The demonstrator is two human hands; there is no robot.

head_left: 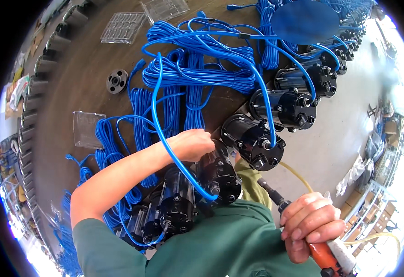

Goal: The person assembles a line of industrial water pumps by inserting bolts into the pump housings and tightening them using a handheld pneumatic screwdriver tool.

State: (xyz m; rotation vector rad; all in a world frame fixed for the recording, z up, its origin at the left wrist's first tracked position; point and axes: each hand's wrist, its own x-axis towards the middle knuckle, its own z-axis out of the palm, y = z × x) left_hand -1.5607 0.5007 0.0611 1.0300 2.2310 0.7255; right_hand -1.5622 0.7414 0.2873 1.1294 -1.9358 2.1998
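Observation:
My left hand point(192, 144) rests closed on top of a black cylindrical motor unit point(218, 175) at the bench edge, gripping it among the blue cables. A blue cable point(165, 138) loops from the bundles down into that unit's end fitting. My right hand point(310, 226) grips an orange-handled pneumatic screwdriver point(324, 256); its black shaft point(270, 191) points up toward the unit's end face. A yellowish air hose point(299, 177) trails from the tool.
A row of black cylindrical units point(287, 108) lines the bench edge to the upper right, each with a blue cable. Coiled blue cable bundles point(197, 74) cover the brown bench point(82, 92). A black flange point(117, 81) and clear plastic trays point(123, 27) lie further back. Grey floor lies right.

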